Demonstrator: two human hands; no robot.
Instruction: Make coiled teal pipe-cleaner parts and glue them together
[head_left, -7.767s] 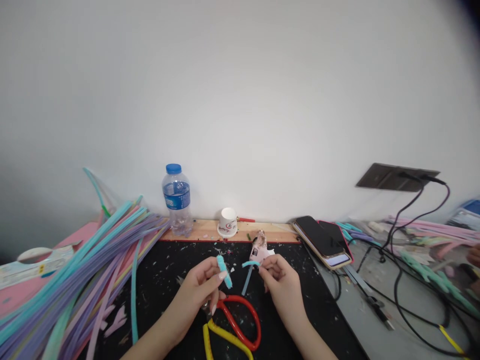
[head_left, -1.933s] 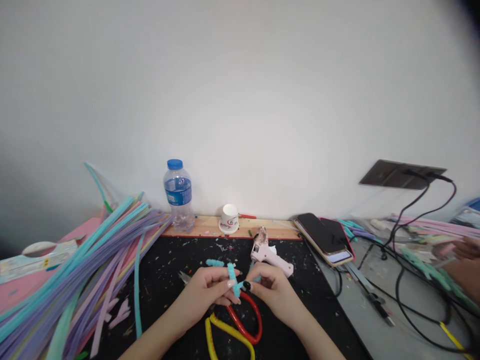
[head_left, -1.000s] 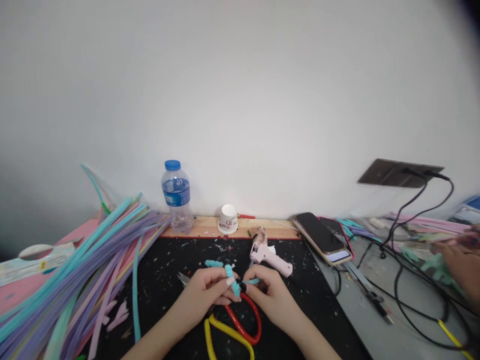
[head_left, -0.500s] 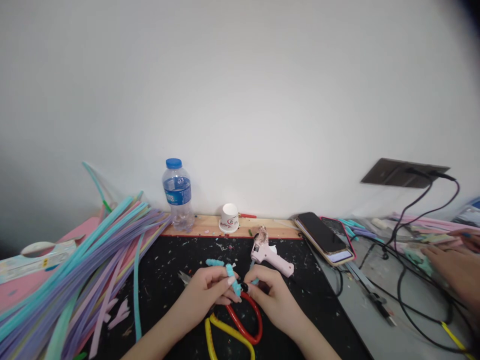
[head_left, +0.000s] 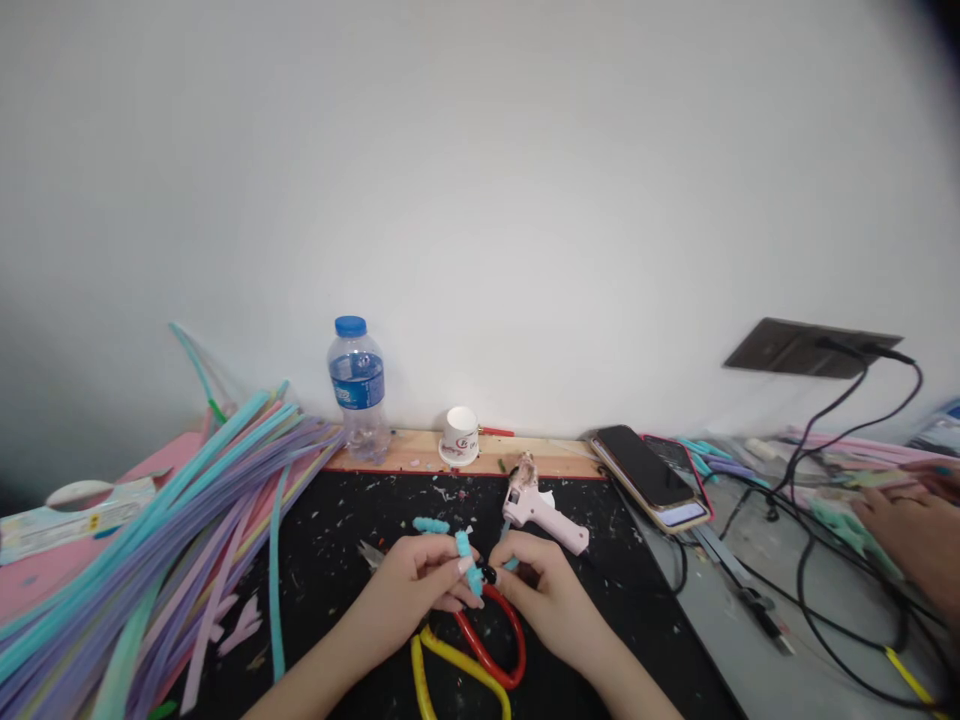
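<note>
My left hand [head_left: 424,580] pinches a short, twisted light-blue pipe cleaner piece [head_left: 469,562] between thumb and fingers. Close beside it, my right hand [head_left: 536,585] is closed, and a bit of light blue shows at its fingertips. Something small and black [head_left: 489,575] sits where the two hands meet; I cannot make out what it is. Under the hands lie scissors with one red handle [head_left: 517,640] and one yellow handle [head_left: 457,655], their blades partly hidden by my left hand. Another twisted light-blue piece [head_left: 431,525] rests on the black mat just beyond my left fingers.
Long pastel pipe cleaners [head_left: 187,520] heap at the left. Behind the hands are a water bottle [head_left: 358,385], a paper cup [head_left: 459,437] and a pink glue gun [head_left: 551,520]. Phones [head_left: 649,470] and black cables [head_left: 799,560] lie right. Another person's hand [head_left: 911,540] works at the far right.
My hands stay almost in place, with the light-blue piece turned very slightly. The other person's hand at the far right has shifted a little.
</note>
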